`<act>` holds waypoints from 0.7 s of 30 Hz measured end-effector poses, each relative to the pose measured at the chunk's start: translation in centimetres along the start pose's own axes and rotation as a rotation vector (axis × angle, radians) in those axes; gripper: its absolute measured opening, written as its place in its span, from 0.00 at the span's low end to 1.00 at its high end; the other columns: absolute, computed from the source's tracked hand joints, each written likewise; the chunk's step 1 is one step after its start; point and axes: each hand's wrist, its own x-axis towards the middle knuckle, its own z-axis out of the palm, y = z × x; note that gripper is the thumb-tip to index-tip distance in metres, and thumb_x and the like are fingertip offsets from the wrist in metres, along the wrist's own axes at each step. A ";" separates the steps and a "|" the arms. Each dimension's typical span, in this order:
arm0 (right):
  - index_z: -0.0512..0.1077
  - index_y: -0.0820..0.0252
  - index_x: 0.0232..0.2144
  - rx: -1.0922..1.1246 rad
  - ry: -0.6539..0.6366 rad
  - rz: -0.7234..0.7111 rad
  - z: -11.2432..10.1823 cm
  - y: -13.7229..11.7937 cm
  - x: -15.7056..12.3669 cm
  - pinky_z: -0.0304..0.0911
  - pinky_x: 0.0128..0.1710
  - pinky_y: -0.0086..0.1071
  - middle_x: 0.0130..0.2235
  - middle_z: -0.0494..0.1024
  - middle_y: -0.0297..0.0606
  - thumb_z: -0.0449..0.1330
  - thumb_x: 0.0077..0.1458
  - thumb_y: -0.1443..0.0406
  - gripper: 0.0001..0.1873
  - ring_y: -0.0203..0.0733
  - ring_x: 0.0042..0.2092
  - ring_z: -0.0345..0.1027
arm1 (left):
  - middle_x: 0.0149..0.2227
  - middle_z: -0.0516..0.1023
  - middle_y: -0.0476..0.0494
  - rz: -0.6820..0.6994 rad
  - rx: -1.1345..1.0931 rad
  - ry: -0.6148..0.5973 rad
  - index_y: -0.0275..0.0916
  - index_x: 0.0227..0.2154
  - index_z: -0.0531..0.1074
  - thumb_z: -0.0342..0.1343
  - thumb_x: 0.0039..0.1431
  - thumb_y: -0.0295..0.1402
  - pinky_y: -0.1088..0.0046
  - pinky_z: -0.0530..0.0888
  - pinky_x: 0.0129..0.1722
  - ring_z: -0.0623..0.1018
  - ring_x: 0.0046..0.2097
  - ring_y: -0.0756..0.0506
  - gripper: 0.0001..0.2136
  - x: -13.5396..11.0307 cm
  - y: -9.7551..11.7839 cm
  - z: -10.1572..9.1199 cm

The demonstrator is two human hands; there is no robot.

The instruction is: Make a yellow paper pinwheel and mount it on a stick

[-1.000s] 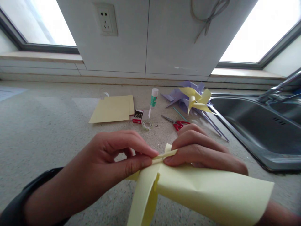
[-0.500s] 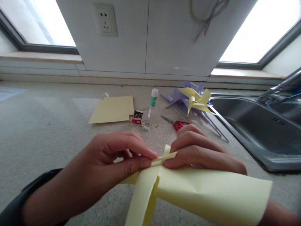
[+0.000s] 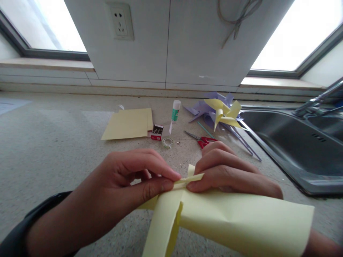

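Note:
A pale yellow paper sheet (image 3: 235, 223), cut with slits, hangs in front of me over the speckled counter (image 3: 53, 142). My left hand (image 3: 128, 182) pinches the gathered paper tips at the centre between thumb and forefinger. My right hand (image 3: 227, 173) pinches the same bunched tips from the other side, fingers curled over the sheet. The two hands meet fingertip to fingertip.
Farther back lie yellow paper sheets (image 3: 128, 123), a small red box of pins (image 3: 157, 132), a tape roll (image 3: 167, 142), a glue stick (image 3: 175, 111), red-handled scissors (image 3: 202, 140) and finished yellow and purple pinwheels (image 3: 221, 112). A steel sink (image 3: 300, 142) lies at the right.
Almost nothing has shifted; the pinched paper tips and the sheet wobble slightly while both hands keep their grip in place.

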 end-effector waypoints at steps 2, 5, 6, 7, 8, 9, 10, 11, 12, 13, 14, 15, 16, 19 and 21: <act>0.78 0.60 0.37 0.080 0.010 -0.003 0.0 0.1 0.0 0.69 0.39 0.36 0.33 0.77 0.36 0.61 0.65 0.60 0.10 0.38 0.35 0.71 | 0.35 0.81 0.49 -0.003 0.001 -0.002 0.46 0.36 0.83 0.63 0.62 0.31 0.81 0.74 0.37 0.79 0.37 0.51 0.04 0.0 0.0 0.0; 0.78 0.62 0.37 0.119 0.007 0.003 0.0 0.2 -0.1 0.68 0.40 0.36 0.33 0.77 0.38 0.61 0.65 0.60 0.11 0.38 0.36 0.71 | 0.35 0.81 0.50 0.001 0.009 -0.007 0.47 0.36 0.83 0.63 0.62 0.32 0.81 0.74 0.36 0.79 0.36 0.51 0.04 0.0 0.1 0.0; 0.79 0.62 0.38 0.126 0.001 0.007 0.0 0.2 -0.1 0.68 0.40 0.36 0.33 0.77 0.38 0.60 0.65 0.60 0.11 0.39 0.36 0.70 | 0.35 0.81 0.50 0.005 0.011 -0.004 0.47 0.36 0.83 0.64 0.62 0.32 0.81 0.74 0.36 0.79 0.36 0.51 0.04 0.0 0.1 0.0; 0.79 0.62 0.38 0.132 -0.003 0.010 0.0 0.1 -0.1 0.67 0.40 0.35 0.34 0.77 0.39 0.60 0.65 0.60 0.11 0.39 0.37 0.70 | 0.35 0.81 0.49 0.008 0.013 0.001 0.46 0.36 0.83 0.64 0.61 0.32 0.81 0.73 0.35 0.79 0.36 0.51 0.04 0.0 0.1 0.0; 0.79 0.62 0.38 0.136 -0.005 0.012 0.0 0.1 -0.2 0.67 0.40 0.35 0.34 0.77 0.39 0.60 0.65 0.60 0.11 0.39 0.37 0.70 | 0.34 0.81 0.49 0.007 0.015 0.005 0.46 0.36 0.83 0.64 0.61 0.32 0.81 0.73 0.35 0.78 0.36 0.51 0.03 0.0 0.1 0.0; 0.79 0.63 0.38 0.138 -0.008 0.012 0.0 0.1 -0.2 0.67 0.40 0.36 0.34 0.76 0.39 0.60 0.65 0.60 0.12 0.39 0.37 0.70 | 0.34 0.81 0.49 0.004 0.016 0.008 0.46 0.36 0.83 0.64 0.61 0.32 0.81 0.73 0.34 0.78 0.35 0.51 0.03 0.0 0.0 0.0; 0.79 0.63 0.38 0.139 -0.007 0.010 -0.1 0.1 -0.2 0.67 0.40 0.36 0.34 0.76 0.39 0.60 0.65 0.60 0.12 0.39 0.37 0.70 | 0.34 0.81 0.49 0.001 0.016 0.008 0.46 0.35 0.83 0.64 0.61 0.32 0.81 0.73 0.34 0.78 0.35 0.51 0.03 0.0 0.0 0.0; 0.79 0.63 0.38 0.137 -0.006 0.008 -0.1 0.1 -0.2 0.67 0.40 0.36 0.34 0.76 0.39 0.60 0.65 0.60 0.12 0.39 0.37 0.70 | 0.34 0.81 0.49 0.001 0.012 0.006 0.46 0.36 0.83 0.64 0.61 0.32 0.81 0.73 0.33 0.78 0.35 0.51 0.03 0.0 0.0 0.0; 0.78 0.63 0.37 0.132 -0.005 0.004 -0.1 0.2 -0.1 0.67 0.40 0.36 0.33 0.76 0.39 0.60 0.65 0.60 0.12 0.38 0.37 0.70 | 0.34 0.81 0.49 0.004 0.009 0.003 0.46 0.36 0.83 0.64 0.61 0.32 0.82 0.73 0.33 0.78 0.35 0.51 0.04 -0.1 0.0 0.0; 0.78 0.63 0.37 0.127 -0.005 0.005 -0.1 0.2 -0.1 0.67 0.40 0.36 0.33 0.77 0.39 0.60 0.65 0.60 0.12 0.38 0.36 0.71 | 0.34 0.81 0.49 0.008 0.006 0.000 0.47 0.36 0.83 0.64 0.61 0.32 0.82 0.73 0.33 0.78 0.35 0.51 0.04 -0.1 0.0 0.0; 0.78 0.62 0.37 0.122 -0.004 0.008 0.0 0.3 -0.1 0.67 0.40 0.36 0.33 0.77 0.38 0.60 0.66 0.60 0.11 0.38 0.36 0.71 | 0.34 0.80 0.49 0.011 0.008 -0.001 0.47 0.36 0.83 0.64 0.62 0.33 0.82 0.73 0.33 0.78 0.35 0.52 0.04 -0.1 0.0 0.0; 0.78 0.62 0.37 0.118 -0.001 0.010 0.0 0.3 -0.1 0.67 0.40 0.36 0.33 0.77 0.38 0.60 0.66 0.60 0.11 0.38 0.36 0.71 | 0.34 0.80 0.49 0.010 0.013 0.000 0.47 0.36 0.83 0.64 0.62 0.33 0.82 0.73 0.33 0.78 0.35 0.52 0.04 -0.1 0.0 0.0; 0.77 0.62 0.37 0.114 0.002 0.015 0.1 0.3 0.0 0.67 0.39 0.36 0.33 0.77 0.38 0.59 0.66 0.60 0.11 0.37 0.36 0.72 | 0.35 0.80 0.49 0.008 0.021 0.001 0.47 0.36 0.83 0.63 0.62 0.33 0.83 0.73 0.33 0.78 0.35 0.52 0.04 -0.1 0.0 0.0; 0.76 0.62 0.35 0.121 0.030 0.019 0.3 0.4 0.1 0.68 0.37 0.34 0.33 0.77 0.38 0.59 0.66 0.59 0.13 0.36 0.35 0.72 | 0.35 0.79 0.49 0.025 0.038 0.003 0.48 0.37 0.83 0.63 0.62 0.33 0.83 0.73 0.33 0.79 0.36 0.52 0.05 -0.1 0.1 0.0; 0.75 0.61 0.34 0.134 0.051 0.012 0.4 0.5 0.1 0.68 0.36 0.33 0.32 0.76 0.38 0.59 0.66 0.58 0.13 0.36 0.34 0.72 | 0.36 0.79 0.49 0.058 0.072 0.009 0.48 0.38 0.83 0.62 0.63 0.32 0.83 0.74 0.34 0.79 0.36 0.51 0.06 -0.1 0.2 0.0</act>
